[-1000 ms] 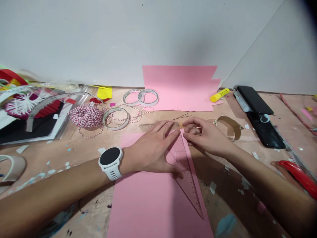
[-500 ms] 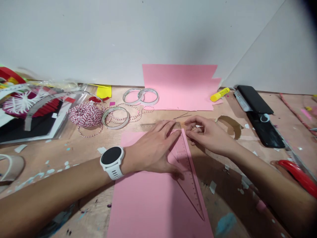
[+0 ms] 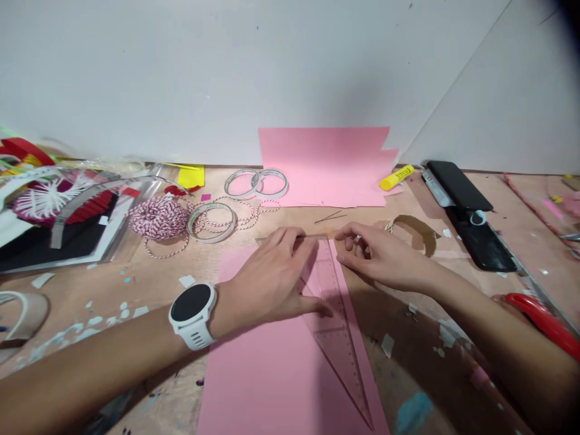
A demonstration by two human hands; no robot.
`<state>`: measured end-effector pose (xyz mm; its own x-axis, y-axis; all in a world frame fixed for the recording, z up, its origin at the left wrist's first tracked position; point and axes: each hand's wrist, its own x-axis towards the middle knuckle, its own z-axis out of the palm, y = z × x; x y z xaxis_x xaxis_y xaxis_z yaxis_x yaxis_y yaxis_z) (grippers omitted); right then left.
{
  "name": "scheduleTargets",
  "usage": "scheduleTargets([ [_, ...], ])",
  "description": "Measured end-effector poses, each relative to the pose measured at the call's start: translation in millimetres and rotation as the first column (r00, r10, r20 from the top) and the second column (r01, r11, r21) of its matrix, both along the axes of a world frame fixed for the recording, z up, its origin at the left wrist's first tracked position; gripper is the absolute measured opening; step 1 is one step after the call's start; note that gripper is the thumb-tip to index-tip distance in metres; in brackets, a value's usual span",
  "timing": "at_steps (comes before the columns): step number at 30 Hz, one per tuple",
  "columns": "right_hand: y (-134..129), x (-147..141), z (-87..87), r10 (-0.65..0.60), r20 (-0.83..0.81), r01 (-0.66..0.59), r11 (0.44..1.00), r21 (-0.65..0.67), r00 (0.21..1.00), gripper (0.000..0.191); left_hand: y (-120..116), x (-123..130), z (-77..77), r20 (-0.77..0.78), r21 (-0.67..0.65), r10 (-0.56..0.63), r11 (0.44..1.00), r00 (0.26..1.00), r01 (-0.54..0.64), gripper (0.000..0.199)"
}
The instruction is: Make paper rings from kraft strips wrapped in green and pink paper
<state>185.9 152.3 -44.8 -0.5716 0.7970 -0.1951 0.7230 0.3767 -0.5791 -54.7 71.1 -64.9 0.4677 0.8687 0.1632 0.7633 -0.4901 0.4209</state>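
Note:
A sheet of pink paper lies on the table, with a clear set square on top along its right edge. My left hand, a white watch on its wrist, rests flat on the set square, thumb spread from the fingers. It covers part of the square's slanted side. Beside the square's top right corner, my right hand has its fingers curled and thumb pressed toward them. Whatever may be between those fingertips is hidden.
More pink paper leans on the white wall. Red-and-white twine, tape rings and a plastic bag of craft pieces are left. At right are a yellow glue stick, a black phone and a red-handled tool.
The set square has slid slightly toward me on the paper, under my left hand. My right hand has moved a little left and its fingers have curled more.

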Motion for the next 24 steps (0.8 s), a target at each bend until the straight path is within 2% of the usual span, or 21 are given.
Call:
scheduleTargets([
  [7, 1, 2, 1.0, 0.008, 0.005, -0.008, 1.000, -0.031, 1.000, 0.028, -9, 12, 2.3, -0.037, -0.032, -0.020, 0.999, 0.999, 0.019, 0.083],
  [12, 1, 3, 1.0, 0.013, -0.011, -0.014, 0.998, -0.057, 1.000, 0.030, -10, 13, -0.3, -0.022, -0.044, -0.012, 0.999, 1.000, 0.011, 0.084],
  [15, 0, 3, 1.9, 0.029, -0.002, -0.029, 0.999, -0.045, 1.000, 0.037, -10, 12, -4.7, -0.005, -0.017, -0.008, 1.000, 1.000, 0.007, 0.085],
  [18, 0, 1, 3.3, 0.034, 0.020, -0.033, 0.999, -0.020, 0.999, 0.047, -9, 13, -7.8, 0.002, 0.006, -0.017, 1.000, 1.000, 0.017, 0.078],
  [24, 0, -3, 6.4, 0.032, 0.037, -0.031, 0.999, -0.033, 0.999, 0.050, -11, 12, -5.8, 0.025, -0.013, -0.057, 0.998, 0.998, 0.058, 0.076],
])
